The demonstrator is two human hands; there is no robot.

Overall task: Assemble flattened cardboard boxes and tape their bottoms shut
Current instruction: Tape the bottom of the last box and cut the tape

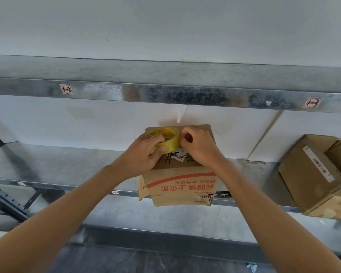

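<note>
A brown cardboard box [180, 184] with red printing stands upside down on the metal shelf [87, 166], its front overhanging the shelf edge. A roll of yellow tape [168, 139] rests on the box's upturned face. My left hand [146, 152] grips the roll, thumb on its outer side. My right hand [197, 145] is just right of the roll, fingertips pinching at the roll's edge where the tape end lies. A white barcode label [178, 155] shows between my hands.
Two more brown boxes [315, 174] sit on the same shelf at the right. An upper metal shelf [165, 93] runs across above, with red labels. A dark bracket [6, 201] is at the left. A lower shelf and dark floor lie below.
</note>
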